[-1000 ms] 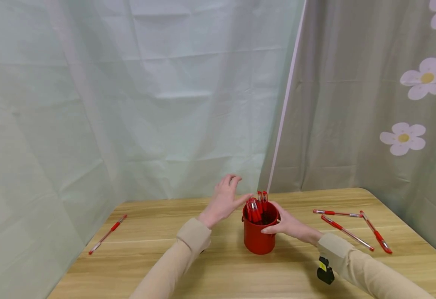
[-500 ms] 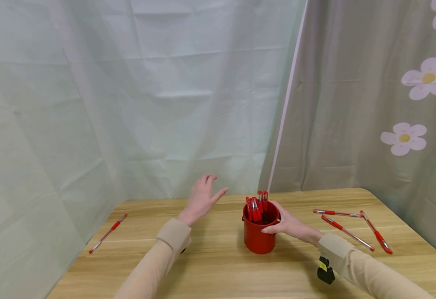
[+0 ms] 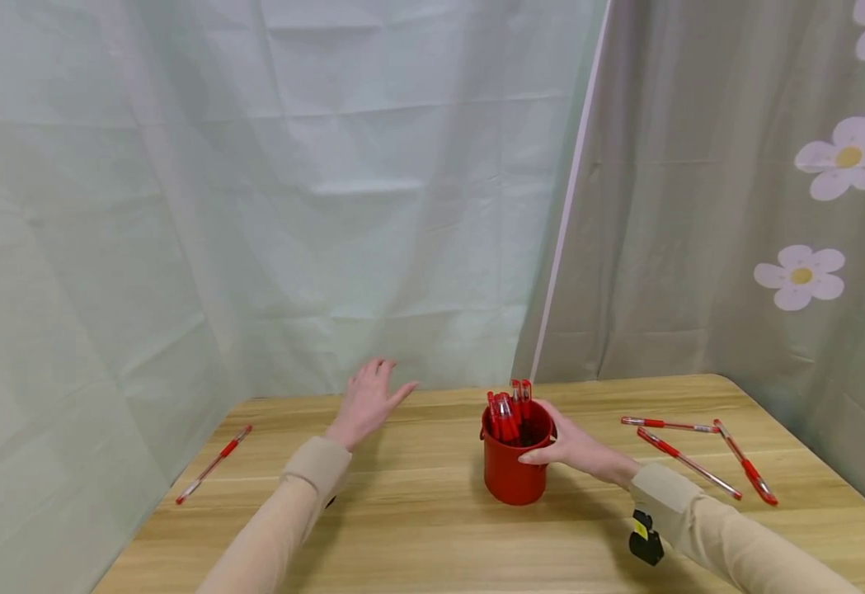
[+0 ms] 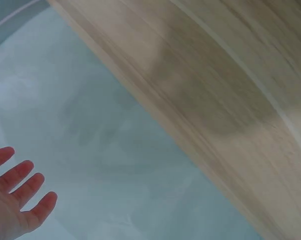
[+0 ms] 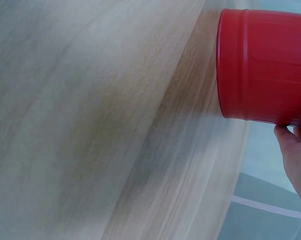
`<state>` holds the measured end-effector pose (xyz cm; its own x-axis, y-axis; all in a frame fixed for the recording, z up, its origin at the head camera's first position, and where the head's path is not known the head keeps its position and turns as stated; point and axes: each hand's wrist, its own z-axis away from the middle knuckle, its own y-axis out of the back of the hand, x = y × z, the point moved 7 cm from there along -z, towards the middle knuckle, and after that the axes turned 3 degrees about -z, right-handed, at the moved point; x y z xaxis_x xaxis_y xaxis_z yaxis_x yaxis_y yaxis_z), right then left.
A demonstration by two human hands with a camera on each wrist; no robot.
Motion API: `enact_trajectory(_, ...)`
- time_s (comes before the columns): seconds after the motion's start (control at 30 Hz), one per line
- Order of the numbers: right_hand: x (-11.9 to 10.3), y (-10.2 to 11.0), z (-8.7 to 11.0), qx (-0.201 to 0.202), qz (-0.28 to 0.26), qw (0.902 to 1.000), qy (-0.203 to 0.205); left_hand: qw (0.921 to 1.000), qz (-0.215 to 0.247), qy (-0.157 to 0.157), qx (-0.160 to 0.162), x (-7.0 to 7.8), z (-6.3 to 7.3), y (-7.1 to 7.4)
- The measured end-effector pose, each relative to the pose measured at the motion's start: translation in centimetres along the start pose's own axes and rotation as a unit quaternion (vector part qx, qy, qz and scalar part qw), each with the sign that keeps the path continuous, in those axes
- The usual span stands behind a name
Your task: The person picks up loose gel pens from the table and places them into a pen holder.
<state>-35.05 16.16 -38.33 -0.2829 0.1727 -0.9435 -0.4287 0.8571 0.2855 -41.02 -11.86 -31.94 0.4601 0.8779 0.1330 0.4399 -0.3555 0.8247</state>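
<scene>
A red bucket (image 3: 514, 478) stands upright on the wooden table, with several red pens (image 3: 505, 419) standing in it, caps above the rim. My right hand (image 3: 576, 445) grips the bucket's right side, thumb at the front near the rim and fingers behind. In the right wrist view the bucket (image 5: 265, 65) fills the upper right, with fingers (image 5: 290, 145) against its side. My left hand (image 3: 365, 403) is held over the table left of the bucket, holding nothing. The left wrist view shows its spread fingers (image 4: 28, 190) and the bare table edge.
One red pen (image 3: 214, 464) lies near the table's left edge. On the right lie three more: a pen (image 3: 669, 424) at the back, a slanted pen (image 3: 688, 462) before it, and a pen (image 3: 746, 462) furthest right. Curtains (image 3: 402, 247) hang behind the table.
My left hand has moved left, away from the bucket's rim and the pens in it. The right hand and bucket have stayed in place.
</scene>
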Motion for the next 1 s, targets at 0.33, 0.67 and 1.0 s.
enact_trajectory(0.33, -2.4, -0.5, 0.8, -0.003, 0.007, 1.0000, -0.003, 0.9944, -0.043, 0.085, -0.046, -5.5, 1.4, -0.2)
enact_trajectory(0.67, 0.2, 0.1, 0.0, -0.003, 0.002, 1.0000, 0.005, 0.9870, -0.076, 0.125, -0.066, -11.3, 3.7, 0.0)
enact_trajectory(1.0, 0.0, 0.3, 0.2, -0.008, 0.002, 0.9999, 0.010, 0.9825, -0.097, 0.142, -0.073, -14.6, 6.6, 1.2)
